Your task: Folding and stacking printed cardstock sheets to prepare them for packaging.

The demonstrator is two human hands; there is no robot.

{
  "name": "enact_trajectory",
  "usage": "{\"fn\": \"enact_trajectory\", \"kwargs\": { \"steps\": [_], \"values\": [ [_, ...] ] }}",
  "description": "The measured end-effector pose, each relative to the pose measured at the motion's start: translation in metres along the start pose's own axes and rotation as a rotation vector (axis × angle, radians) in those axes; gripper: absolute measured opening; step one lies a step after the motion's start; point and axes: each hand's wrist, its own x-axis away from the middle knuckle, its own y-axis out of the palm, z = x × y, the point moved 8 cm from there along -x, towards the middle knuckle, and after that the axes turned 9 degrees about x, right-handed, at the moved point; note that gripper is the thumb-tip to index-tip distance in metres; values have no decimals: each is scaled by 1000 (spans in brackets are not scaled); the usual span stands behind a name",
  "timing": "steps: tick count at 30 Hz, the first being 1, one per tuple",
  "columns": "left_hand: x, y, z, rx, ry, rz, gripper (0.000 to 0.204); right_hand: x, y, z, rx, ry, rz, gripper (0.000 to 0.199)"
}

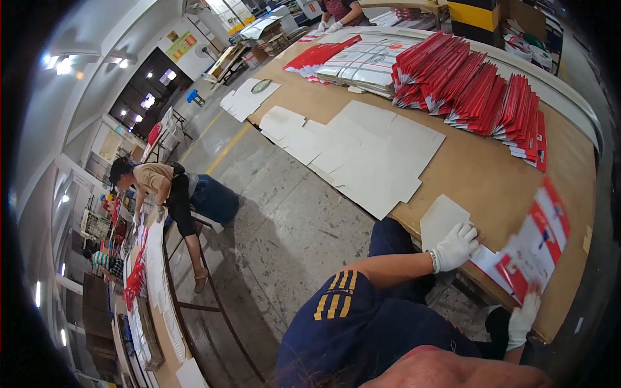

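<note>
My left hand [456, 246], in a white glove, presses flat on a white sheet [443, 216] at the near edge of the brown table [479, 168]. My right hand [522, 320], also gloved, grips the lower edge of a red and white flat carton [540, 242], which is blurred and tilted up over the table edge. More white and red sheets lie under the carton beside my left hand.
Fanned stacks of red cartons [472, 84] lie across the far table, with white and red printed sheets [365, 61] and large plain cardboard sheets [369, 152] beside them. A person [165, 187] bends over another table at left; a second gloved person [343, 13] works at the far end.
</note>
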Motion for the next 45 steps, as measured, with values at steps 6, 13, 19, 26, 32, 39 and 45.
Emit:
{"fn": "enact_trajectory", "kwargs": {
  "steps": [6, 13, 19, 26, 32, 39, 45],
  "values": [
    [12, -37, 19, 227, 51, -269, 98, -19, -11, -93, 75, -377, 44, 69],
    [45, -70, -28, -177, 167, -148, 64, -16, -11, -91, 63, -359, 72, 67],
    [32, -62, -75, 407, -559, -135, 83, -16, -7, -87, 39, -327, 56, 63],
    [49, -26, -94, 1375, -619, 887, 90, -21, -4, -86, 66, -341, 97, 63],
    [37, -6, -85, 1060, -828, 580, 45, -18, -3, -90, 63, -341, 106, 62],
    [20, 13, -65, 739, -607, 292, 50, -10, 3, -77, 90, -289, 119, 60],
    [-7, -10, -39, 530, -162, -79, 64, -43, -32, -101, 181, -406, 231, 52]
  ]
}}
